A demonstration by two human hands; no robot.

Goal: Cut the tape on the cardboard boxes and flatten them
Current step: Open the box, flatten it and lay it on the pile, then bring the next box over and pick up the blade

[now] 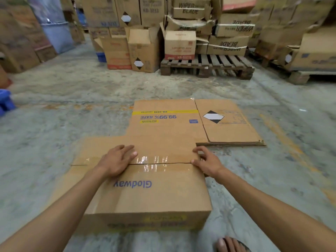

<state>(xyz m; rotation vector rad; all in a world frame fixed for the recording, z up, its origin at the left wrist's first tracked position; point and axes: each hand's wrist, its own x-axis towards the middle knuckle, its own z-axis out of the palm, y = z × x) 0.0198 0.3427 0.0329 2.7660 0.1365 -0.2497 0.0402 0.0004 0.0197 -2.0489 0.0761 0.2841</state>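
Presently the far end of the grey concrete floor (72, 84) is lined with stacks of brown cardboard cartons (231, 28), some on a slatted wooden pallet (207, 65). Nearer, right of centre, lies a pile of already flattened brown cardboard sheets (231, 131). Overlapping its left part and reaching to the near edge is the brown printed cardboard box (154, 193) in hand, collapsed low on the floor, its near end seemingly not yet fully flat. A strip of clear glossy tape (154, 160) crosses its flap seam, where a dark line runs; whether the tape is cut through cannot be told. The left hand (116, 160) rests palm-down on the left of the seam, fingers spread and straight, grasping nothing. The right hand (205, 160) presses the box's right edge, fingers loosely bent; whether it holds anything cannot be told. Judged step: pressing the box flat. The next move likely calls for downward pressure on the near end.
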